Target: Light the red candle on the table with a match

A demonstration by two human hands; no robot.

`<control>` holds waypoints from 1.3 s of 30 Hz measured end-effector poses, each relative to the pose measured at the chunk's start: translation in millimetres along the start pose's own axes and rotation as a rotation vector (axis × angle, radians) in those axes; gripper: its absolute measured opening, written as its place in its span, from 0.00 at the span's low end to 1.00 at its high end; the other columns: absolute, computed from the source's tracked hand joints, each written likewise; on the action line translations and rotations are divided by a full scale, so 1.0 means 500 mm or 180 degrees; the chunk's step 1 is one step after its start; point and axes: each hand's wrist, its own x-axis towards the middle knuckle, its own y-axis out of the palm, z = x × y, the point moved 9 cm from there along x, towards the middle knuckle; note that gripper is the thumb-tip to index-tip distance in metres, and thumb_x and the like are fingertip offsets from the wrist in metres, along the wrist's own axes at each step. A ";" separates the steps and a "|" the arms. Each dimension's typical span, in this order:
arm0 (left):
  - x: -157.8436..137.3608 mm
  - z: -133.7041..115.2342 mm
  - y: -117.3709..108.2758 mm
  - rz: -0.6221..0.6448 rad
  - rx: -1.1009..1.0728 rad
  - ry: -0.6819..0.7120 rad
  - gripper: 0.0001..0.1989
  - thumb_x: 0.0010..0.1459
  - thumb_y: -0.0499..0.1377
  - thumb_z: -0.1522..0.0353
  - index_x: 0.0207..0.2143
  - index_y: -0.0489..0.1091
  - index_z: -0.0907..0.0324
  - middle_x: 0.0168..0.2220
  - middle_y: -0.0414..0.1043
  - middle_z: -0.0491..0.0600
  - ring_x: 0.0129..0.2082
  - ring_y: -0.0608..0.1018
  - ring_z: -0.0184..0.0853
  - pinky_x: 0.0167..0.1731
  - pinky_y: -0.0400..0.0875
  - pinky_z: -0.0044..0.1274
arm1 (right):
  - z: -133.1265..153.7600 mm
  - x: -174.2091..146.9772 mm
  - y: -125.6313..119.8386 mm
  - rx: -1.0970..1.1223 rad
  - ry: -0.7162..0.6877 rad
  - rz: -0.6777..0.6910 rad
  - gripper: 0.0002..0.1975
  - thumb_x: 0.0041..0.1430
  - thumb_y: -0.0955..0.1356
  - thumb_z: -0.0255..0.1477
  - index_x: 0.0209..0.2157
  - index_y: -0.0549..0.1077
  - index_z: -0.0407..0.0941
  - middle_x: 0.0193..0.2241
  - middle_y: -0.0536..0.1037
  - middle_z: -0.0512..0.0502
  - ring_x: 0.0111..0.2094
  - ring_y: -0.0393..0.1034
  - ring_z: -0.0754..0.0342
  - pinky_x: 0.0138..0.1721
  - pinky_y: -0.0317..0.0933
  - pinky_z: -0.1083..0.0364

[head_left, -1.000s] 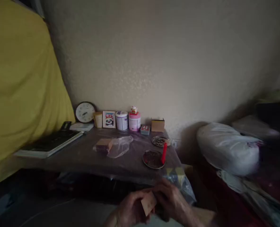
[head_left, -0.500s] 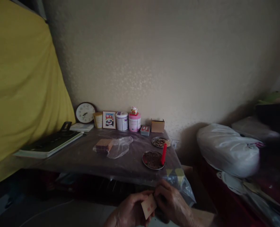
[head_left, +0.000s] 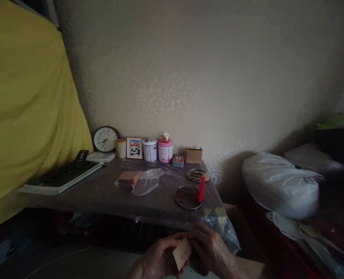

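Note:
Low in the view, in front of the table, my left hand (head_left: 160, 255) grips a small tan cardboard box (head_left: 182, 254) with faint red marks on its face. The box is tilted, its thumb-side edge up. My right hand (head_left: 209, 248) is closed at the upper right end of the box, fingers bent against it. Its fingertips are partly hidden, and anything else between them cannot be made out. Beyond the hands, a metal plate with dark contents (head_left: 186, 196) carries an upright red stick like a candle (head_left: 201, 190). Behind it lies another plate with thin pale sticks (head_left: 197, 175).
A block of tan boxes (head_left: 127, 179) sits in a clear plastic bag (head_left: 148, 182) on the covered table (head_left: 160, 205). Along the wall stand a clock (head_left: 105, 139), tins (head_left: 150, 149), a card deck (head_left: 178, 161) and an open carton (head_left: 193, 155). White bags (head_left: 279, 184) lie right.
Both hands stay nearly in place. The small box has shifted very slightly left, and the right fingers have moved a little at its end.

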 end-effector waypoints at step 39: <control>0.002 0.004 0.006 -0.0024 -0.0037 -0.0180 0.12 0.50 0.53 0.69 0.38 0.67 0.63 0.26 0.69 0.49 0.22 0.73 0.31 0.17 0.58 0.21 | 0.044 -0.006 0.017 -0.0434 -0.0761 0.0053 0.09 0.60 0.59 0.20 0.30 0.67 0.44 0.28 0.71 0.50 0.30 0.62 0.57 0.31 0.56 0.59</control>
